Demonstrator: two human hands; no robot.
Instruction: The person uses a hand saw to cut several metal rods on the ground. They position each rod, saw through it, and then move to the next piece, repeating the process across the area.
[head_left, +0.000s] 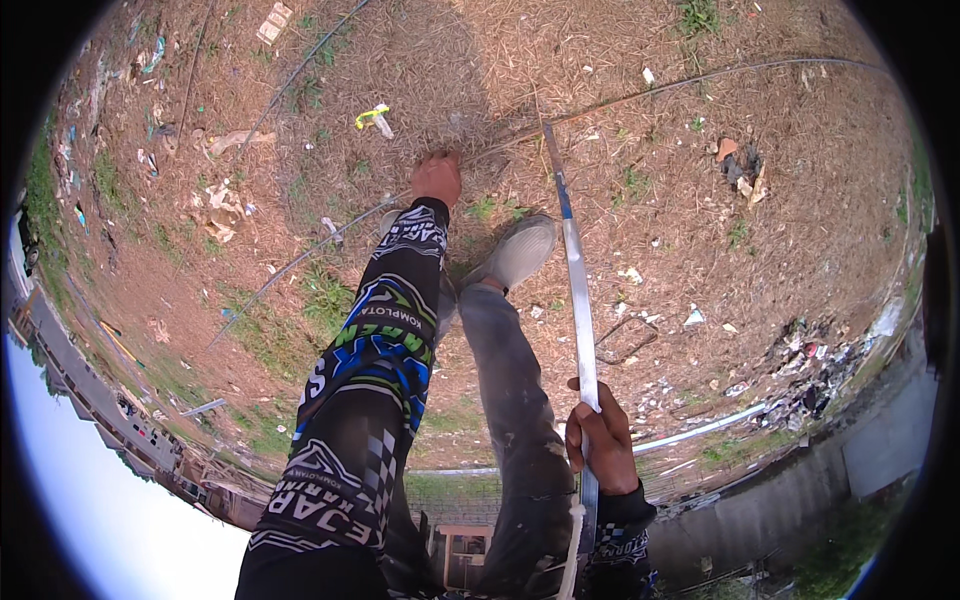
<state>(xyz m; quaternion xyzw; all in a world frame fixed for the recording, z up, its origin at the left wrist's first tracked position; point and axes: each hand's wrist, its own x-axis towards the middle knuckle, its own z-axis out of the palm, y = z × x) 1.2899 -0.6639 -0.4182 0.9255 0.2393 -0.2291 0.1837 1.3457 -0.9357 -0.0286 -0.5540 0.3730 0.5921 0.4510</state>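
Observation:
My left hand (437, 178) reaches down to the dry grass beyond my feet. Its fingers are curled closed around a long thin rod (640, 94) that runs along the ground on both sides of it. My right hand (604, 440) is closed on a long, narrow, flat metal bar (580, 305). The bar is silver along its middle, bluish further out and rusty brown at its far tip, which lies close to the rod. A whitish cord (572, 555) hangs by the bar's near end.
My light shoe (524, 250) stands between the rod and me. A yellow-and-white scrap (376, 120) lies beyond my left hand. A dark litter heap (808, 370) is at right, near a grey wall (780, 520). Another thin rod (305, 62) lies at far left, and a bent wire (630, 340) right.

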